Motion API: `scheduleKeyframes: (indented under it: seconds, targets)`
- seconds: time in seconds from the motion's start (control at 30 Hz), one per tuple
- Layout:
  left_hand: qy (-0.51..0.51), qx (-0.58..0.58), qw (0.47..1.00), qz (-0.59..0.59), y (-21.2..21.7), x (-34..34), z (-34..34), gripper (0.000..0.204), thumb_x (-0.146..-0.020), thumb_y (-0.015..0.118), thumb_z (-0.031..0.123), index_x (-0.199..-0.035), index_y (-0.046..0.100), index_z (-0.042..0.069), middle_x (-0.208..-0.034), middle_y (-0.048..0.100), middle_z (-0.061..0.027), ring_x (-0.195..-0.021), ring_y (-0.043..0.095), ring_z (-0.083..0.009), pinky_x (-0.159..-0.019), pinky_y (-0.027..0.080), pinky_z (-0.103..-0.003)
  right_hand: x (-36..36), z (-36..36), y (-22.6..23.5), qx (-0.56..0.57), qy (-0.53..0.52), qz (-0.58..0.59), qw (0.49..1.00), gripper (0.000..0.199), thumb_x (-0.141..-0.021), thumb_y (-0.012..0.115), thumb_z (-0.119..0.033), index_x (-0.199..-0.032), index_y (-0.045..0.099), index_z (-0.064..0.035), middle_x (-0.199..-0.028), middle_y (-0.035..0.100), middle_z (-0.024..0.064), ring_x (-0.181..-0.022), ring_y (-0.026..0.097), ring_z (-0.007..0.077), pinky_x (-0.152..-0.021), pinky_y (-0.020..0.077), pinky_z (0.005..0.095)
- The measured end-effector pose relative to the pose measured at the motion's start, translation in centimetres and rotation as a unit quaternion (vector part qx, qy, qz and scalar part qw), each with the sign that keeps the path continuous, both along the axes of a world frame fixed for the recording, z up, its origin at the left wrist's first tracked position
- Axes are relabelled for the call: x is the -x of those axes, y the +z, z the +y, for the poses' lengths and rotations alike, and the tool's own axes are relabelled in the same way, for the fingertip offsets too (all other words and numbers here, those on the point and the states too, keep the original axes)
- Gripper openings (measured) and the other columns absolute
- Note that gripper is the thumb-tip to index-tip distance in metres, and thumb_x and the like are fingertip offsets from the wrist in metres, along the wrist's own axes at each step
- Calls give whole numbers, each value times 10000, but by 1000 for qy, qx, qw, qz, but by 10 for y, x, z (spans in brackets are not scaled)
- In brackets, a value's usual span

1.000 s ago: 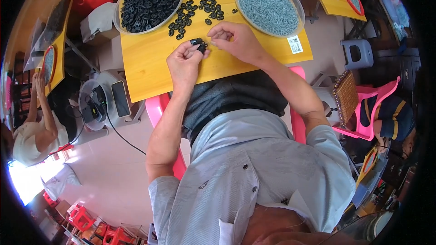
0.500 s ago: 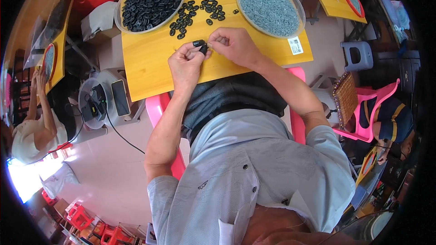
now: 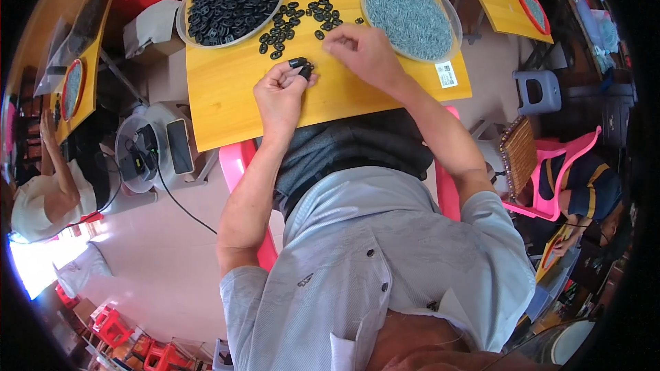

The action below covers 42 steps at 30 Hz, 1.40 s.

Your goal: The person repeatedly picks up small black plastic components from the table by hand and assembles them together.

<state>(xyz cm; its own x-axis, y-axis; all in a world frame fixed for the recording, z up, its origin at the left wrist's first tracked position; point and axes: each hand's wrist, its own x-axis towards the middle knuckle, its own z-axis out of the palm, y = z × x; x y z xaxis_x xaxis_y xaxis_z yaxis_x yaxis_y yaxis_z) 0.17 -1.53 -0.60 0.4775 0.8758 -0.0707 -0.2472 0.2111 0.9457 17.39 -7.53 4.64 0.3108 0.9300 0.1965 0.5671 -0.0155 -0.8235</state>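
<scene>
My left hand (image 3: 278, 99) is closed over the yellow tabletop, its thumb and index finger pinching a small black oval piece (image 3: 309, 67). Black coverings (image 3: 298, 62) appear on those fingertips, so the piece's outline is hard to make out. To its right, my right hand (image 3: 368, 58) hovers apart from it with curled fingers, slightly blurred; anything in them is too small to see. Beyond the hands lie several loose black oval pieces (image 3: 278, 33) with holes, and a second cluster (image 3: 323, 12). One single piece (image 3: 359, 20) sits by the right bowl.
A clear bowl heaped with black pieces (image 3: 230, 7) stands at the far left of the yellow table (image 3: 234, 106). Another bowl with small silvery metal parts (image 3: 409, 17) stands far right, above a white label (image 3: 446, 74). Other people sit at tables on both sides.
My right hand has drawn away from the left hand, moving right and farther out toward the bowl of metal parts. My left hand stays in place with its pinch.
</scene>
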Motion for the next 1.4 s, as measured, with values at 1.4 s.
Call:
scheduleKeyframes:
  seconds: [1.4]
  targets:
    - [-3,51,999,-3,9,-4,3,134,-878,583,-76,-1006,622,-76,-883,703,-140,-748,680,-156,-703,548,-248,5,-3,-31,6,68,365,929,197,-858,642,-52,-1032,608,34,-884,670,78,-778,668,125,-665,523,238]
